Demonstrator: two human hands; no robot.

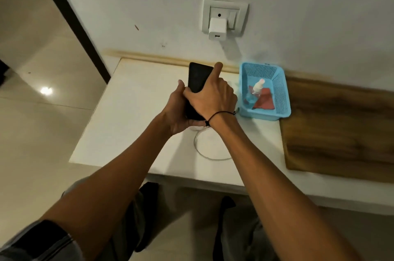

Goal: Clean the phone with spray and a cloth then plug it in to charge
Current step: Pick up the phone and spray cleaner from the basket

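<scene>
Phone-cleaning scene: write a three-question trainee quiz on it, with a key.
1. True or false: the spray bottle lies in the blue basket.
2. What holds the phone? A) left hand only B) right hand only C) both hands
3. Fill in: the white charger sits in the wall ____.

Key: 1 true; 2 C; 3 socket. The red cloth is also in the basket; the cable lies on the white table.
</scene>
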